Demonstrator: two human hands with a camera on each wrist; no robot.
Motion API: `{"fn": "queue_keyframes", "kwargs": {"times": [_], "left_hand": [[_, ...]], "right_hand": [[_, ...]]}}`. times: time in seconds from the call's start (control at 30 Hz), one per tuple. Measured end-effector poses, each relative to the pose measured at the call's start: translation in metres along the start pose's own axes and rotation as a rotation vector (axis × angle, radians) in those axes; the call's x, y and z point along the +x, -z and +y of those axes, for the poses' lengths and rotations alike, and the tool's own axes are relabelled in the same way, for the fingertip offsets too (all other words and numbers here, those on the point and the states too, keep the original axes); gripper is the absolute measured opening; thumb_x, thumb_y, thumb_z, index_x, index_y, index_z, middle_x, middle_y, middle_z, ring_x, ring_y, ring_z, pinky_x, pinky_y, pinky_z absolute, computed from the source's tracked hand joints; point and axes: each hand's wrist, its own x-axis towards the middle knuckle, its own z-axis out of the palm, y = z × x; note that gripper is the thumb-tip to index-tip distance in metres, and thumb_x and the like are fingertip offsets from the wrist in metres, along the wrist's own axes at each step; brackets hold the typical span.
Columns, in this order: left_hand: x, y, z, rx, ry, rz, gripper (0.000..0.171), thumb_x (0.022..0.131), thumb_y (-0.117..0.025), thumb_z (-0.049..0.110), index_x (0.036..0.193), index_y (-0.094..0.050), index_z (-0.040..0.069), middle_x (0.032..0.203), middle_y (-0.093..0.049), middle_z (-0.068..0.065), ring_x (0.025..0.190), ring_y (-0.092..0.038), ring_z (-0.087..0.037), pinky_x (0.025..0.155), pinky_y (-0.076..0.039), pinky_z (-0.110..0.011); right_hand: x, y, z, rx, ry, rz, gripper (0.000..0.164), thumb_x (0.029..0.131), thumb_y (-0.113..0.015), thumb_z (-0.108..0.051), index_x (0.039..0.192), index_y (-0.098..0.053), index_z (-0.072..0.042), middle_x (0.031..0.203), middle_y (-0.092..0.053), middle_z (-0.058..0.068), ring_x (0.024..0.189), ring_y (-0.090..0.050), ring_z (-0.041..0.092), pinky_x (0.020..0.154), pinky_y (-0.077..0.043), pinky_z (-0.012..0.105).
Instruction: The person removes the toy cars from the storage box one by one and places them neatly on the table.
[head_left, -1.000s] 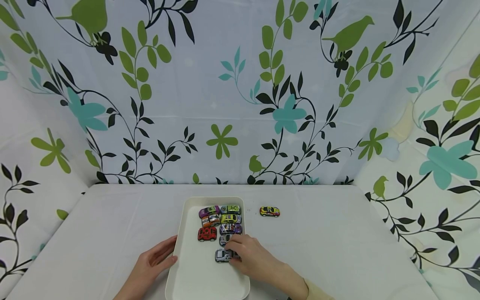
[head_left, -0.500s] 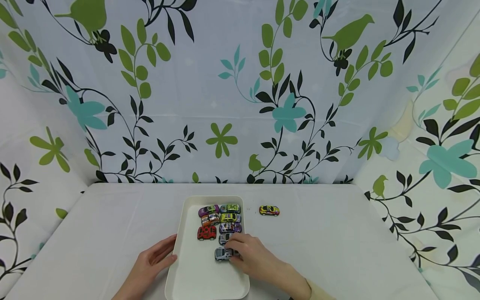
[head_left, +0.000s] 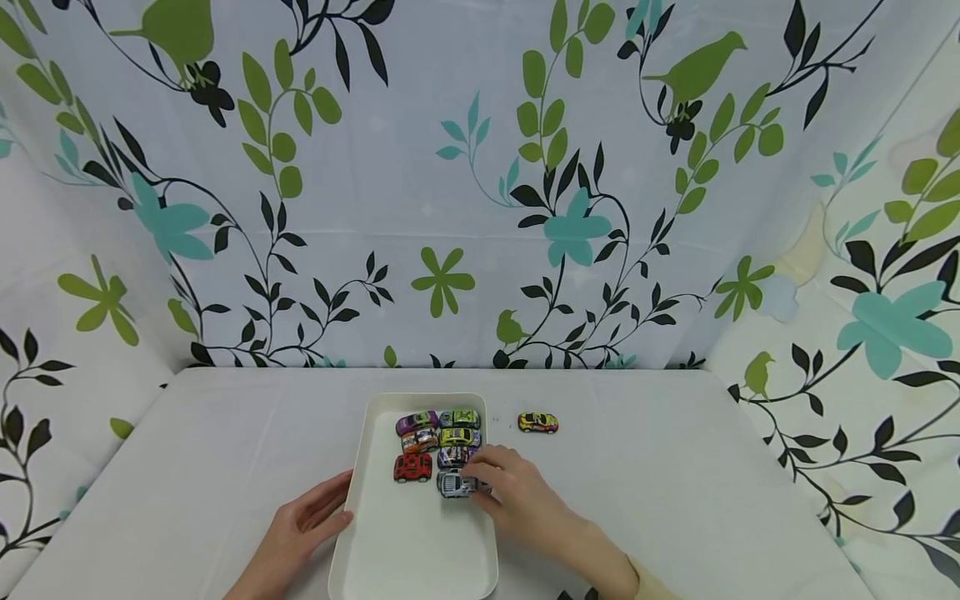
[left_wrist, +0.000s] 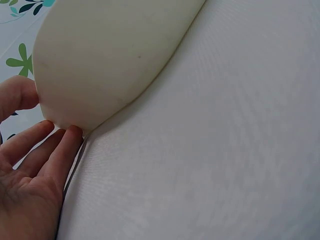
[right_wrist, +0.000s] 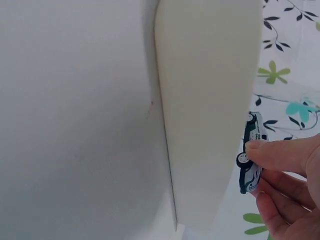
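Note:
My right hand (head_left: pixel 525 496) pinches a silver-grey toy car (head_left: pixel 454 484) between thumb and fingers over the right side of a white tray (head_left: pixel 408 550). In the right wrist view this car (right_wrist: pixel 252 176) shows dark lower trim and white wheels, beyond the tray's wall (right_wrist: pixel 205 100). The other grey car of the right-hand row is hidden from sight. My left hand (head_left: pixel 307 525) rests against the tray's left outer wall; in the left wrist view its extended fingertips touch that wall (left_wrist: pixel 115 60).
Inside the tray's far half are a red toy car (head_left: pixel 413 467), an orange one (head_left: pixel 420 440), a purple one (head_left: pixel 416 422), and several more in a right column. A yellow-and-red car (head_left: pixel 537 422) sits on the white table (head_left: pixel 637 483) outside, right of the tray.
My right hand has moved away from me with the silver-grey car, which now covers the place where another grey car showed. My left hand and the tray stay put.

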Motion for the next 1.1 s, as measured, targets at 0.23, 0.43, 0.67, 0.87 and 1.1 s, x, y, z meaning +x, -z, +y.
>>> {"fn": "queue_keyframes", "kwargs": {"times": [0.23, 0.43, 0.67, 0.87, 1.1], "left_hand": [[0.0, 0.0, 0.0, -0.005, 0.001, 0.001, 0.06, 0.085, -0.069, 0.028, 0.138, -0.046, 0.012, 0.141, -0.046, -0.008, 0.13, -0.043, -0.025, 0.096, -0.048, -0.03], [-0.001, 0.0, 0.0, -0.006, 0.003, 0.0, 0.06, 0.085, -0.069, 0.028, 0.138, -0.046, 0.013, 0.141, -0.046, -0.008, 0.13, -0.043, -0.025, 0.095, -0.048, -0.029], [-0.001, 0.0, 0.001, 0.0, -0.012, -0.008, 0.06, 0.086, -0.068, 0.027, 0.139, -0.045, 0.011, 0.142, -0.044, -0.011, 0.131, -0.042, -0.027, 0.095, -0.048, -0.029], [-0.001, 0.0, 0.002, 0.004, -0.009, -0.005, 0.06, 0.085, -0.069, 0.027, 0.138, -0.046, 0.012, 0.141, -0.045, -0.009, 0.13, -0.043, -0.026, 0.094, -0.048, -0.026], [-0.002, -0.001, 0.003, 0.004, -0.016, -0.004, 0.059, 0.085, -0.069, 0.026, 0.138, -0.046, 0.011, 0.141, -0.046, -0.01, 0.13, -0.043, -0.027, 0.095, -0.048, -0.028]], "right_hand": [[-0.001, 0.01, 0.011, 0.007, -0.013, 0.043, 0.029, 0.078, -0.075, -0.005, 0.106, -0.068, -0.013, 0.107, -0.06, -0.004, 0.098, -0.057, 0.008, 0.082, -0.051, 0.02], [-0.005, 0.013, 0.021, -0.015, -0.015, 0.068, 0.031, 0.076, -0.076, -0.003, 0.105, -0.069, -0.011, 0.104, -0.06, -0.004, 0.096, -0.057, 0.009, 0.082, -0.052, 0.022], [-0.009, 0.015, 0.026, -0.014, -0.036, 0.059, 0.031, 0.077, -0.076, -0.004, 0.105, -0.069, -0.011, 0.104, -0.06, -0.003, 0.095, -0.056, 0.009, 0.081, -0.052, 0.022], [-0.01, 0.019, 0.027, -0.004, -0.075, 0.058, 0.031, 0.076, -0.076, -0.003, 0.104, -0.069, -0.012, 0.104, -0.06, -0.004, 0.096, -0.056, 0.008, 0.081, -0.052, 0.023], [-0.013, 0.019, 0.035, 0.004, -0.088, 0.072, 0.032, 0.075, -0.076, -0.001, 0.104, -0.069, -0.012, 0.105, -0.06, -0.003, 0.097, -0.058, 0.01, 0.083, -0.053, 0.025]]}}
